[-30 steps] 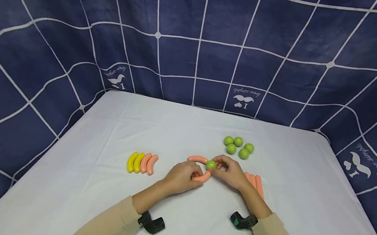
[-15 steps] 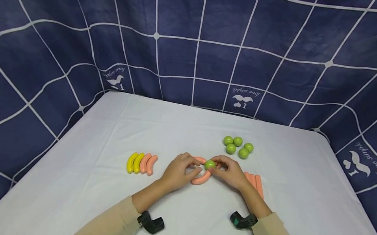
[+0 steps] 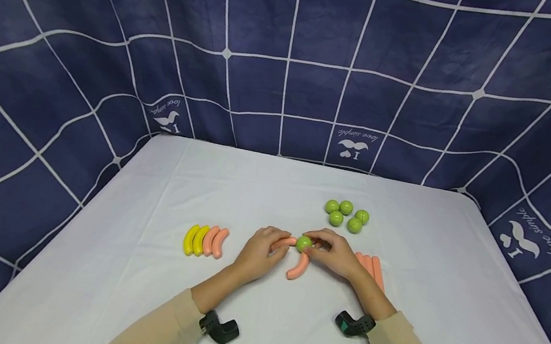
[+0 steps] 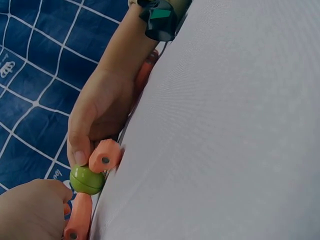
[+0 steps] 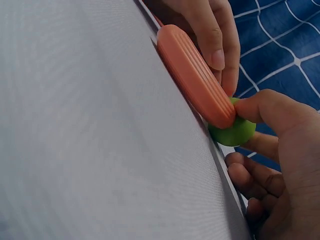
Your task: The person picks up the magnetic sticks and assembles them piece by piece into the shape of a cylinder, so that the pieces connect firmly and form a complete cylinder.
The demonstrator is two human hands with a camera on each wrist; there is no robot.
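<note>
My right hand (image 3: 335, 254) pinches a glossy green ball (image 3: 304, 244) between thumb and fingers, low over the white table. Two curved salmon sticks meet that ball. My left hand (image 3: 258, 253) pinches the farther curved stick (image 3: 284, 243), which runs left from the ball. The nearer curved stick (image 3: 298, 268) bends from the ball toward the table's front, with no fingers on it. A dark round dot shows in its end in the left wrist view, where the ball (image 4: 86, 180) has a seam. Its ridged side (image 5: 195, 75) fills the middle of the right wrist view.
Left of my hands, two yellow curved sticks (image 3: 195, 240) lie beside two salmon curved ones (image 3: 215, 242). Several loose green balls (image 3: 345, 214) sit farther back on the right. Straight salmon sticks (image 3: 371, 269) lie partly hidden behind my right forearm. A blue checked cloth (image 3: 287, 80) surrounds the table.
My left hand has let go of the nearer curved stick and taken hold of the farther one. The nearer stick has swung toward the table's front. My right hand keeps pinching the ball.
</note>
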